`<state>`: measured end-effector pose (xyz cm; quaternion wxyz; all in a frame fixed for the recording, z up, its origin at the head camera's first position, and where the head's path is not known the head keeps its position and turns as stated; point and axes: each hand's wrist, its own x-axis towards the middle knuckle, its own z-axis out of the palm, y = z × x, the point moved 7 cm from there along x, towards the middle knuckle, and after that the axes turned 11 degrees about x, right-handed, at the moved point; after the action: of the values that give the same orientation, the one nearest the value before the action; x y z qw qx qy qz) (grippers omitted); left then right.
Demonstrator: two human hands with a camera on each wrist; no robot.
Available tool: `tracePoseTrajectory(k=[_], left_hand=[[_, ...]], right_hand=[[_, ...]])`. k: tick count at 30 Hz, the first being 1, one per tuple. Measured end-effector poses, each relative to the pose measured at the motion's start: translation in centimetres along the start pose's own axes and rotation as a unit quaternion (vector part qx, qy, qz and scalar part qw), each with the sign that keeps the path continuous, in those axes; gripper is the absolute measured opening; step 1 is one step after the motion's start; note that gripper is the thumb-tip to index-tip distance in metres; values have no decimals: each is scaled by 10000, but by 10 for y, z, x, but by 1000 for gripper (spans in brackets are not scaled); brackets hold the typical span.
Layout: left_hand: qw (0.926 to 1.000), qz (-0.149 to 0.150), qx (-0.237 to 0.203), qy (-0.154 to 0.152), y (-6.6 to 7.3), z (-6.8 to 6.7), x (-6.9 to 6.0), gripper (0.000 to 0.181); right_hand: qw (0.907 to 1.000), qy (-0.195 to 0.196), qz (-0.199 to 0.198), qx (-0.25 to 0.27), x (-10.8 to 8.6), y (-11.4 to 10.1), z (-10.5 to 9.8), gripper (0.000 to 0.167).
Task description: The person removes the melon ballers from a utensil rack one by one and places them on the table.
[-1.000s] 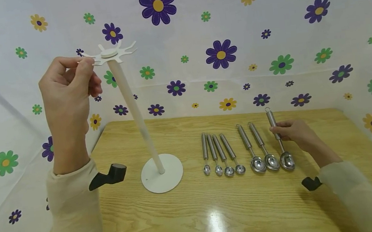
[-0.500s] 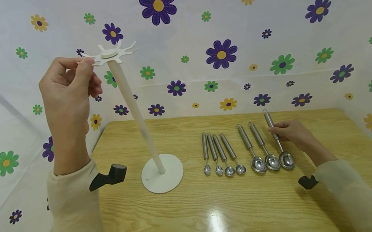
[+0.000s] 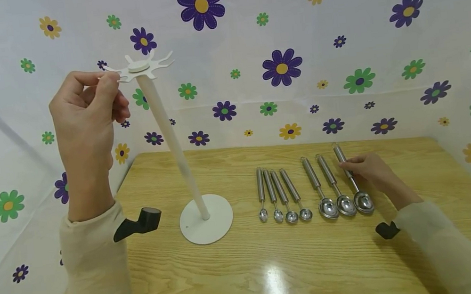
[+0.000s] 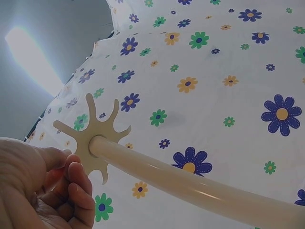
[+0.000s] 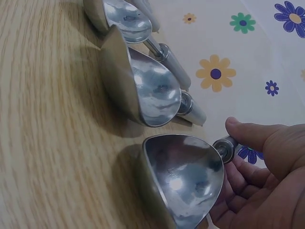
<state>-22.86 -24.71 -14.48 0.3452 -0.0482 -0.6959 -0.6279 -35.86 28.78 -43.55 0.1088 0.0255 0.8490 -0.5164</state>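
My left hand (image 3: 83, 114) pinches one prong of the star-shaped top (image 3: 138, 67) of a white utensil stand (image 3: 171, 139). Its pole rises from a round base (image 3: 221, 224) on the table, and the left wrist view shows the prongs (image 4: 114, 114) from below. At the right, my right hand (image 3: 369, 168) holds the metal handle of a large ice cream scoop (image 3: 364, 202) between thumb and fingers. That scoop's shiny bowl (image 5: 188, 176) fills the lower right wrist view. Two more large scoops lie just left of it, one (image 3: 345, 205) beside the other (image 3: 328, 208).
Several smaller metal scoops, like melon ballers (image 3: 292, 216), lie in a row between the stand and the large scoops. All rest on a wooden table (image 3: 214, 281). A flower-patterned white cloth (image 3: 225, 39) hangs behind and at both sides.
The right hand has brought the scoop's handle end slightly left and down, nearer the neighbouring scoop. The left hand and stand keep their place.
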Motion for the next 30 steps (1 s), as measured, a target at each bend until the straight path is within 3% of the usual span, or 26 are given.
tracePoseTrajectory(k=[14, 30], left_hand=[[10000, 23, 19, 6, 1, 0, -1, 20], [10000, 46, -49, 8, 2, 0, -2, 18]], right_hand=[[9999, -39, -53, -122, 5, 6, 2, 64], [9971, 27, -222, -728, 10, 4, 8, 51]])
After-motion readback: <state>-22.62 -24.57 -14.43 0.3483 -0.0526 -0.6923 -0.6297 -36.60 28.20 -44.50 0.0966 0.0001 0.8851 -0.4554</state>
